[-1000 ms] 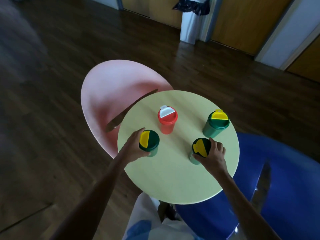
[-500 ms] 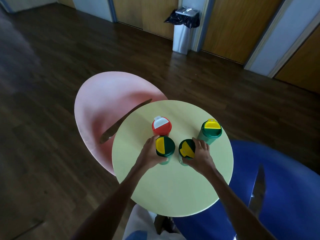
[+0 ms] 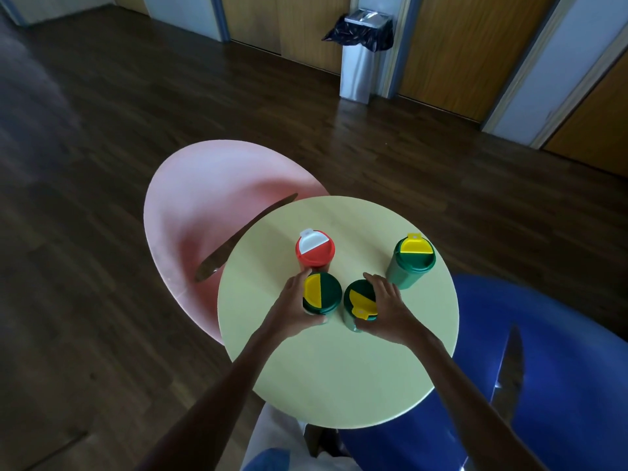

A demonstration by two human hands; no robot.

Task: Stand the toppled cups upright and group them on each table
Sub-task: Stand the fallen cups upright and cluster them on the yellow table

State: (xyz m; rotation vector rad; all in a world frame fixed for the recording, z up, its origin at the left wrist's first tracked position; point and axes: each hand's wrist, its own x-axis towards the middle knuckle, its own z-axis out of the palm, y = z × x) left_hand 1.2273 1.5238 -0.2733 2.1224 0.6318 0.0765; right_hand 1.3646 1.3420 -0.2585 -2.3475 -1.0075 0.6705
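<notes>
Upright on the round tabletop (image 3: 333,375), a left green cup (image 3: 322,294) sits wrapped in the left hand (image 3: 292,307), nearly touching the red cup (image 3: 315,251). The right hand (image 3: 387,311) grips the middle green cup (image 3: 358,300). Pushed closer, they could topple. The far green cup (image 3: 413,261) stands apart.

This looks like a common room or waiting area in a public building rather than a home. A small round table (image 3: 339,368) in pale yellow stands between two moulded plastic seats, a pink chair (image 3: 210,205) and a blue chair (image 3: 560,351). Bright lidded cups (image 3: 315,249) stand on the table. The floor (image 3: 102,164) is dark wood plank. Along the far wall run several plain wooden doors (image 3: 448,52) with pale panels between them, and a steel bin (image 3: 358,73) lined with a black bag stands against it.
</notes>
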